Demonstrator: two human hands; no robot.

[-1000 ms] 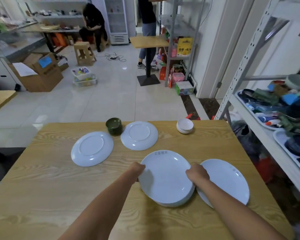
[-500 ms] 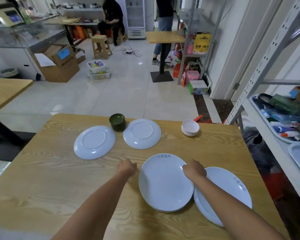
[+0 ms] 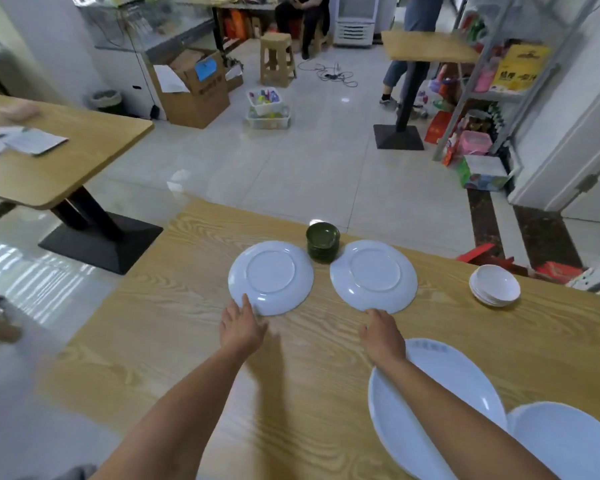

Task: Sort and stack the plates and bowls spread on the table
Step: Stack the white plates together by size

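Head view: I have left the oval plates (image 3: 447,386) stacked behind my right wrist. My left fingers (image 3: 246,302), straight, touch the left round plate (image 3: 271,277) just ahead. My right fingers (image 3: 373,312) meet the right round plate (image 3: 373,275); their grip is unclear. The round plates seem next.

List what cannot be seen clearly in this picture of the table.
1. Green bowls, head view: dark and small, their number is unclear.
2. Oval plates, head view: right forearm covers them; count hidden.
3. Nearest plate, head view: cut off by the bottom edge.
4. Right hand, head view: fingertips foreshortened; contact with the round plate unclear.
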